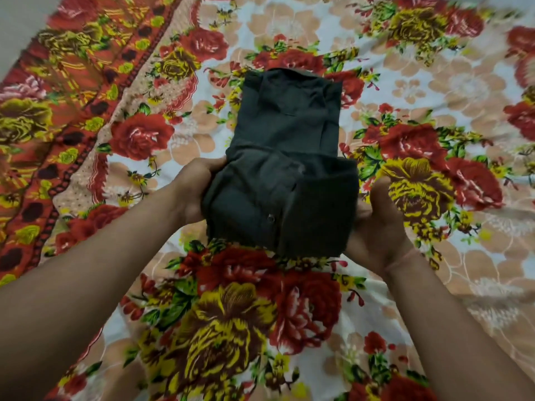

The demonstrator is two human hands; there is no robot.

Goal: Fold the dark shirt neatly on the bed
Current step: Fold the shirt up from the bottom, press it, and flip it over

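The dark shirt (286, 123) lies in the middle of the bed as a narrow folded strip, collar end at the far side. Its near end is lifted and turned over toward the collar, with a button showing on the raised part. My left hand (189, 189) grips the left edge of that raised fold. On the right edge my right hand (376, 224) holds it, palm turned up under the cloth. Both forearms reach in from the bottom corners of the view.
A floral bedsheet (231, 314) with red and yellow roses covers the bed. Its red patterned border (66, 146) runs diagonally along the left. A strip of grey floor (17, 27) shows at the top left beyond the bed's edge.
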